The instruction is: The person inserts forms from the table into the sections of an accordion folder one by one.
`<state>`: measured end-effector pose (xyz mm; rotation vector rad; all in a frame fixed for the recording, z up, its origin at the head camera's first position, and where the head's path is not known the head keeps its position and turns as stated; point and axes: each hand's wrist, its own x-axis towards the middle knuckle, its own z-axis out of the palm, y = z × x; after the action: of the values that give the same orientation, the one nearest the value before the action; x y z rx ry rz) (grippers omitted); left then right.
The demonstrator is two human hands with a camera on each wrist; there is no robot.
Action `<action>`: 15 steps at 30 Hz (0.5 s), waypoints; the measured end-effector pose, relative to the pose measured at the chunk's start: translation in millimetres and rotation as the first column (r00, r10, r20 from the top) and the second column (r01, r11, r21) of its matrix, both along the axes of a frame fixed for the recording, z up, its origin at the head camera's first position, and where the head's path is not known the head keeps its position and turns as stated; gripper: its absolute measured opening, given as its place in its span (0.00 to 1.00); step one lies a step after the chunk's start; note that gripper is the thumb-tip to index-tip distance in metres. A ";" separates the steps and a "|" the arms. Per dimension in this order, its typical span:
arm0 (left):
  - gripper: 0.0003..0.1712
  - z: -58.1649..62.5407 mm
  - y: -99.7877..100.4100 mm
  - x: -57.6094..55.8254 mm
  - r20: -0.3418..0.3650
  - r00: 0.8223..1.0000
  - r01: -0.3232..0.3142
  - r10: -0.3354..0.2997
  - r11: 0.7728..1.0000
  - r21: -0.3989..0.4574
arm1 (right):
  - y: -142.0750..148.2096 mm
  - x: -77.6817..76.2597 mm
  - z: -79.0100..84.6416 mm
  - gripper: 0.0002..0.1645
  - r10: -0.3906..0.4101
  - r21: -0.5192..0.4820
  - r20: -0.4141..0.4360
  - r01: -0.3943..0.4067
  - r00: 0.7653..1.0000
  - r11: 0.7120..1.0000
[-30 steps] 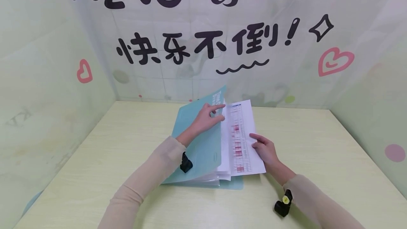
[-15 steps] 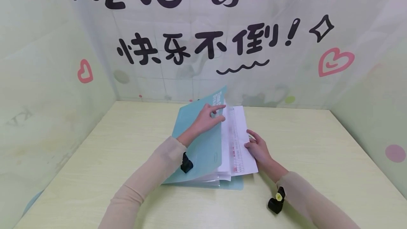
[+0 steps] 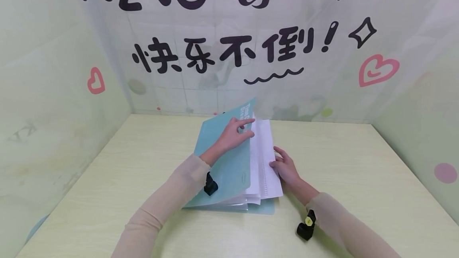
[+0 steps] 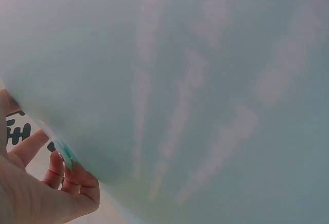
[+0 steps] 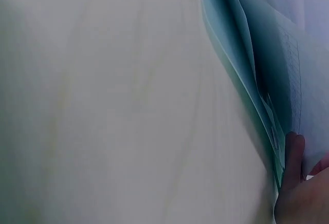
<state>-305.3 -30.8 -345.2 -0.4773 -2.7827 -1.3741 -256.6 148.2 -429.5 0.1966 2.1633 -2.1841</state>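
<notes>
A light-blue folder (image 3: 226,174) lies on the table with its front cover lifted at a slant. My left hand (image 3: 229,135) holds that cover by its right edge; the left wrist view shows fingers curled round the edge of the cover (image 4: 205,106). A white sheet of paper (image 3: 268,170) sticks out to the right from among the clear sleeves and pages (image 3: 254,178). My right hand (image 3: 287,170) pinches the right edge of this sheet. In the right wrist view, fingers (image 5: 294,157) lie along the sheet (image 5: 313,100), and the folder's layers (image 5: 241,75) fan out beside it.
The pale wood-look table (image 3: 143,150) runs back to a wall sheet (image 3: 201,98) with large black lettering. Patterned side walls (image 3: 53,90) stand left and right. Each wrist carries a small black camera (image 3: 210,187).
My right hand has moved left with the sheet, which now sits deeper among the pages; its red-marked printed table has gone from view. The left hand and cover have stayed put.
</notes>
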 end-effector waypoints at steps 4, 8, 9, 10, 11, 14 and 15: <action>0.26 -0.2 -0.1 0.1 0.003 1.000 -0.001 0.001 1.000 -0.001 | -2.3 -1.0 -1.6 0.35 0.008 0.012 -0.005 -0.008 1.000 1.000; 0.26 -0.1 0.0 0.6 0.008 1.000 -0.003 0.003 1.000 -0.007 | -3.0 -1.2 -1.5 0.35 0.019 0.034 -0.002 -0.019 1.000 0.999; 0.26 0.1 0.0 0.9 0.008 1.000 -0.003 0.003 1.000 -0.008 | -2.7 -1.3 -1.1 0.35 0.024 0.046 -0.002 -0.024 1.000 0.999; 0.26 0.2 0.1 1.0 0.007 1.000 -0.004 0.004 1.000 -0.008 | -2.2 -1.5 -0.6 0.35 0.026 0.060 0.003 -0.026 1.000 0.998; 0.26 0.3 0.1 1.1 0.006 1.000 -0.004 0.004 1.000 -0.009 | -1.6 -1.7 0.1 0.35 0.028 0.075 0.009 -0.028 1.000 0.997; 0.26 0.7 0.3 1.3 0.004 1.000 -0.002 0.002 1.000 -0.009 | 2.0 -2.2 3.1 0.35 0.037 0.121 0.026 -0.039 0.999 0.992; 0.26 0.8 0.4 1.3 0.004 1.000 -0.002 0.002 1.000 -0.008 | 3.8 -2.2 4.1 0.35 0.041 0.134 0.026 -0.044 0.999 0.990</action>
<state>-304.0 -30.4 -344.4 -0.4719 -2.7920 -1.3653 -258.8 152.0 -425.4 0.1801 2.2817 -2.0046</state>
